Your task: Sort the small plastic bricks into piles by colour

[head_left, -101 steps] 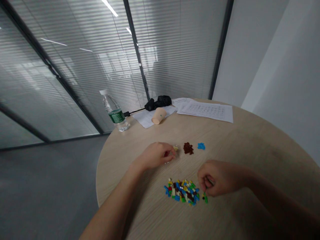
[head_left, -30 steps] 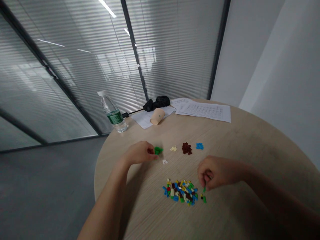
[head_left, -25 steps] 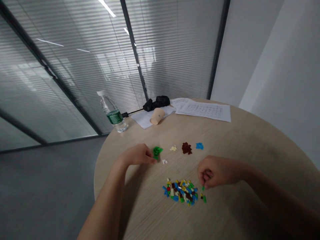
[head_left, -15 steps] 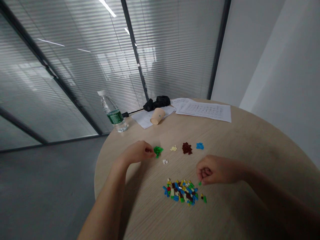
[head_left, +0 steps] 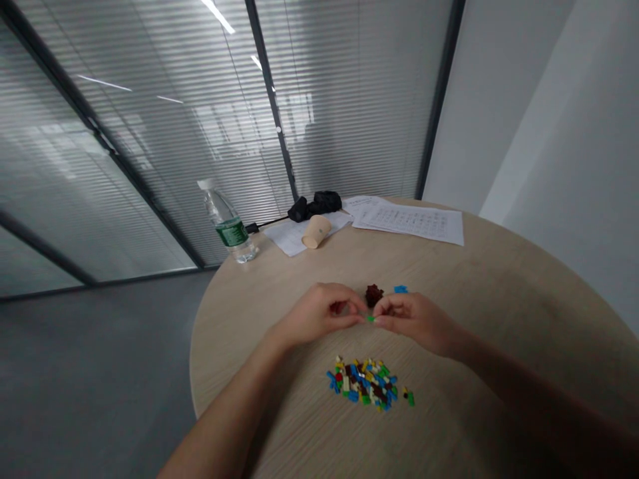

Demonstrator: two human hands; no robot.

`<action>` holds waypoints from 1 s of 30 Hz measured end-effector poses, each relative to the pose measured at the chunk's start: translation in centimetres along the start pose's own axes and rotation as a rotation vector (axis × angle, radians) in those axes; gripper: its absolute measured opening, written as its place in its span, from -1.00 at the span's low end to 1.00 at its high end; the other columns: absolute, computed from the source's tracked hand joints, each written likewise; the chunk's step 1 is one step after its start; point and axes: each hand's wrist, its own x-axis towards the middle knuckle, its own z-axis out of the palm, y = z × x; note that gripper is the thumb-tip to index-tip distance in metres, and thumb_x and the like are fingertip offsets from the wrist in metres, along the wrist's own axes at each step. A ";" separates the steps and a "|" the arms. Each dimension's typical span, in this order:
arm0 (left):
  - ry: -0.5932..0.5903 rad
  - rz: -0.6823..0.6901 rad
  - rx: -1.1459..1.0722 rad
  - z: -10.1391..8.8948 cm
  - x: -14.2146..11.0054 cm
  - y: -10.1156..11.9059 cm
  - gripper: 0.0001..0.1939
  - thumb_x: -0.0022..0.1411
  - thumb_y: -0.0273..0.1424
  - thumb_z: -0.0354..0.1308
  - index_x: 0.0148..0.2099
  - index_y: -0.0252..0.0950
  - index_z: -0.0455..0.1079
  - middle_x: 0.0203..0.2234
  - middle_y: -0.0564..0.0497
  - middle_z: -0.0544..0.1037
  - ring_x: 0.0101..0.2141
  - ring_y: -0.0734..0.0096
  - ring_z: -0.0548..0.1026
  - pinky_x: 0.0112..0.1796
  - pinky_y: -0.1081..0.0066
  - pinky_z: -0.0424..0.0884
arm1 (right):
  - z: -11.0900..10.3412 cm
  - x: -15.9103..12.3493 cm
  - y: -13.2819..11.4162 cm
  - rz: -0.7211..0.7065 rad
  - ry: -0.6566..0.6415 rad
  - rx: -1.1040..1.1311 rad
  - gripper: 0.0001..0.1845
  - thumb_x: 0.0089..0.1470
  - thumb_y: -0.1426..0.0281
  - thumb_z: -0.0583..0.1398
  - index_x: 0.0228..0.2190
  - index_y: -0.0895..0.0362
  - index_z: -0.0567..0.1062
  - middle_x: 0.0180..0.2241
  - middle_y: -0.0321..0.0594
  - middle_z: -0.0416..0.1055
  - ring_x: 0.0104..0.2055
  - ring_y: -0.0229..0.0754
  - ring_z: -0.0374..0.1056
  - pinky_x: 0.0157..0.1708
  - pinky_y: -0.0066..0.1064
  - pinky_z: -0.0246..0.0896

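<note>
A small green building brick is between the fingertips of my two hands, above the table. My right hand pinches it from the right between thumb and fingers. From the left, the thumb and forefinger of my left hand close on its other side. Just behind the fingertips lies a pile of dark brown bricks, with a small pile of blue bricks beside it, partly covered by my right hand. Nearer me is a mixed heap of coloured bricks. A loose green brick lies right of the heap.
A water bottle stands at the table's left far edge. A paper cup lies on its side on a white sheet, near a black folded item. Printed papers lie at the back of the round wooden table.
My right hand has lifted the green brick from beside the heap and moved up and left. My left hand has moved right from the green pile to meet it, now covering the green, cream and white piles.
</note>
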 end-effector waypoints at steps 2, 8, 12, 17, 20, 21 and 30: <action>-0.011 0.000 -0.011 0.3 0.0 0.0 -0.83 0.12 -0.32 0.13 -0.32 -0.31 0.46 -0.47 0.03 0.50 -0.51 0.57 0.32 -0.47 0.54 0.22 | 0.1 0.0 0.0 0.039 -0.034 0.032 -0.77 -0.11 0.26 0.20 -0.48 0.19 0.43 -0.60 -0.36 0.24 -0.57 -0.37 0.11 -0.57 -0.50 -0.04; -0.057 0.017 -0.019 0.4 0.1 0.1 -0.85 0.10 -0.32 0.15 -0.34 -0.30 0.45 -0.49 0.05 0.48 -0.49 0.56 0.32 -0.43 0.53 0.25 | 0.4 0.0 0.3 0.078 -0.062 0.105 -0.74 -0.11 0.23 0.20 -0.49 0.20 0.42 -0.63 -0.40 0.16 -0.59 -0.39 0.04 -0.60 -0.49 -0.11; -0.032 0.028 -0.032 0.6 0.1 0.3 -0.85 0.11 -0.34 0.13 -0.37 -0.33 0.44 -0.52 0.06 0.45 -0.51 0.57 0.30 -0.46 0.54 0.24 | 0.6 0.1 0.2 0.070 -0.061 0.118 -0.74 -0.11 0.23 0.21 -0.50 0.20 0.41 -0.63 -0.40 0.16 -0.59 -0.39 0.03 -0.60 -0.49 -0.14; -0.083 -0.068 -0.045 0.3 -0.1 -0.1 -0.82 0.11 -0.33 0.09 -0.36 -0.35 0.43 -0.55 0.08 0.43 -0.52 0.57 0.30 -0.47 0.55 0.23 | 0.6 0.1 0.0 0.082 -0.052 0.106 -0.74 -0.13 0.23 0.22 -0.50 0.20 0.42 -0.63 -0.40 0.17 -0.59 -0.39 0.04 -0.59 -0.50 -0.11; -0.154 -0.177 0.025 -1.2 -0.6 -1.2 -0.83 0.09 -0.36 0.08 -0.35 -0.35 0.43 -0.55 0.08 0.45 -0.52 0.56 0.32 -0.45 0.55 0.23 | 0.2 0.1 0.1 0.080 -0.001 0.104 -0.74 -0.13 0.23 0.21 -0.47 0.20 0.44 -0.61 -0.37 0.23 -0.57 -0.38 0.10 -0.57 -0.49 -0.06; -0.189 -0.225 0.076 -1.8 -0.8 -1.7 -0.85 0.08 -0.38 0.08 -0.36 -0.34 0.44 -0.53 0.07 0.47 -0.51 0.55 0.34 -0.45 0.55 0.23 | 0.0 0.2 0.2 0.080 0.016 0.100 -0.73 -0.13 0.23 0.21 -0.45 0.19 0.45 -0.60 -0.35 0.25 -0.56 -0.37 0.12 -0.56 -0.49 -0.03; -0.184 -0.428 0.349 -4.8 -2.2 -4.9 -0.80 0.03 -0.34 0.08 -0.33 -0.31 0.47 -0.47 0.04 0.53 -0.46 0.45 0.40 -0.42 0.52 0.20 | -0.4 0.2 0.4 0.086 0.026 0.026 -0.77 -0.11 0.28 0.22 -0.42 0.19 0.48 -0.50 -0.26 0.40 -0.48 -0.31 0.26 -0.46 -0.46 0.14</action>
